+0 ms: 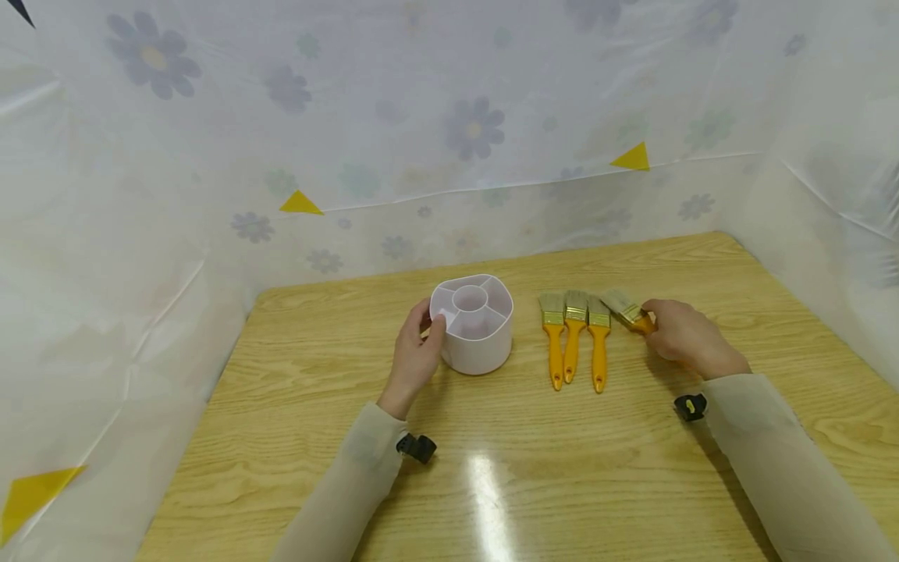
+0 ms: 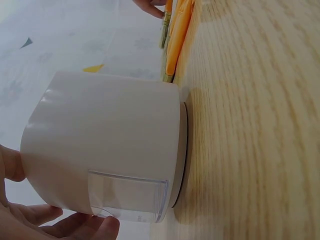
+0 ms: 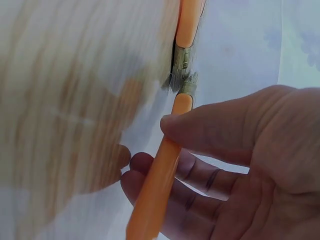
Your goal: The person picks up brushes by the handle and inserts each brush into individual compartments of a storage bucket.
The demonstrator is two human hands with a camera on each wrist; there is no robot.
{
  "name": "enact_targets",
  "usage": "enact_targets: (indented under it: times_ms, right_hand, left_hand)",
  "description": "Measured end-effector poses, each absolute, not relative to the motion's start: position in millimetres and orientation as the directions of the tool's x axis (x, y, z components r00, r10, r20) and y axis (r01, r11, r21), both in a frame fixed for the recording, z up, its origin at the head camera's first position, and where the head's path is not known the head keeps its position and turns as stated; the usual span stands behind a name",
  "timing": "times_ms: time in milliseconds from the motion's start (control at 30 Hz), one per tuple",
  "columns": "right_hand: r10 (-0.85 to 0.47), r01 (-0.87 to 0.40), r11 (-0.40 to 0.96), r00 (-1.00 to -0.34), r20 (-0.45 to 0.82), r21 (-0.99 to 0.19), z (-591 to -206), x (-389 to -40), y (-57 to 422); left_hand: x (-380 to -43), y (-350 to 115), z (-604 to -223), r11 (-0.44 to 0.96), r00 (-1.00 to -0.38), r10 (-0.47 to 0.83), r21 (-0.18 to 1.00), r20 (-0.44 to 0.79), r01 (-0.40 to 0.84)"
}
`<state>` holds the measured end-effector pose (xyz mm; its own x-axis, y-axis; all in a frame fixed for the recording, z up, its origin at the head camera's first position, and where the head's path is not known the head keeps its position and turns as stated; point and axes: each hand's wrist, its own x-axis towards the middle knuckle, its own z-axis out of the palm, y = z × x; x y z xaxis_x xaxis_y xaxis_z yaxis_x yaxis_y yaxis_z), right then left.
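Note:
A white round organizer with several compartments around a central ring stands upright on the table. My left hand holds its left side, thumb at the rim and fingers along the outer wall. In the left wrist view, the fingertips lie by a clear window low on that wall. My right hand pinches the orange handle of a flat paintbrush between thumb and fingers. Its bristles point left in the head view, close to the tips of three like paintbrushes lying side by side with bristles away from me.
The wood-grain table has its far edge against a flower-printed plastic sheet. More pale sheeting hangs at the left and right sides. Yellow triangles mark the sheet. A light reflection shows on the tabletop near the front.

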<state>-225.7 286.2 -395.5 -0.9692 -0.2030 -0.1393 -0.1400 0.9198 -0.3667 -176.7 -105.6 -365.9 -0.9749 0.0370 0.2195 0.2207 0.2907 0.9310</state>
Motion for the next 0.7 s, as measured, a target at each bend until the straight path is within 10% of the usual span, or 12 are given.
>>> enact_targets:
  times_ms: [700]
  right_hand:
    - [-0.199, -0.118, 0.896, -0.969, -0.148, -0.429, -400.8, -226.8, 293.8]
  left_hand:
    - [-175.0, -103.9, -364.3, 0.285, -0.977, 0.023, 0.936, 0.211, 0.209]
